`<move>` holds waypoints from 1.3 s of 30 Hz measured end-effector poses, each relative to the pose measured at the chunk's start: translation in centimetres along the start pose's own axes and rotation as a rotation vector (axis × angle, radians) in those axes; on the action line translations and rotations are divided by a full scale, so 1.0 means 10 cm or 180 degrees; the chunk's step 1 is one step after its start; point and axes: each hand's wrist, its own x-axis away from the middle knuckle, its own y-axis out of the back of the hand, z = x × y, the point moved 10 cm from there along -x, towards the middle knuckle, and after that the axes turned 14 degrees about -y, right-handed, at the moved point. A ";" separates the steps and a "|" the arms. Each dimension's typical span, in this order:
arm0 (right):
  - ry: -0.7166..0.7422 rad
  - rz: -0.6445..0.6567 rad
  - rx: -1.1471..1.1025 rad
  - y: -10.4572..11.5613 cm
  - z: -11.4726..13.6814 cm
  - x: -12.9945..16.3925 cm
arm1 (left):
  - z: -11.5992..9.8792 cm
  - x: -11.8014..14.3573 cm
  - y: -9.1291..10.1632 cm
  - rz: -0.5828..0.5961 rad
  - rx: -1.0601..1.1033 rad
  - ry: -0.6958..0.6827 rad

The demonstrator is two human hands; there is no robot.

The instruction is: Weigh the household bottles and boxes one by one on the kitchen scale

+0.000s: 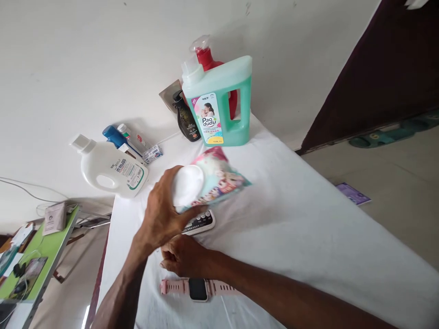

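Observation:
My left hand (161, 214) grips a colourful soft pouch (219, 178) with a round white end, holding it tilted just above the white cloth-covered table (308, 219). Under it lies a white remote (202, 221) with dark buttons. My right hand (185, 256) rests on the cloth just below the left hand, fingers curled towards the remote. Its fingertips are hidden by the left hand. A pink smartwatch (198, 289) lies flat beside my right wrist.
At the back stand a green detergent jug (226, 105), a red bottle (206, 58) and a dark pump bottle (187, 121). A white jug (109, 171) lies by toothpaste tubes (125, 139). A green side table (48, 246) is at left, with floor and a dark door (377, 68) at right.

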 end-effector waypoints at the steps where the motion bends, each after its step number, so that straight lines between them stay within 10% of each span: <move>1: -0.0021 0.0045 -0.0040 0.01 0.01 0.00 | 0.13 0.02 0.05 0.0005 -0.0148 0.0071; 7: -0.0104 0.0086 -0.0382 0.08 0.02 0.00 | 0.76 0.25 -0.16 0.0473 -0.0522 0.0481; 18: -0.0132 0.0040 -0.0563 0.15 0.00 -0.02 | 0.86 0.33 -0.36 0.0678 -0.0524 0.0400; 24: -0.0075 0.0042 -0.0522 0.18 0.00 -0.06 | 0.85 0.51 -0.08 -0.0486 -0.0030 0.0310; 30: -0.0070 -0.0022 -0.0384 0.16 0.02 -0.02 | 1.14 1.40 0.01 -0.2232 0.0423 0.0979; 35: -0.0058 0.0316 -0.0122 0.10 0.09 0.00 | 1.74 1.93 -0.39 -0.2720 0.1522 0.2025; 39: -0.0081 0.0370 0.0321 0.27 0.26 0.22 | 1.79 1.89 -0.38 -0.2571 0.1499 0.1904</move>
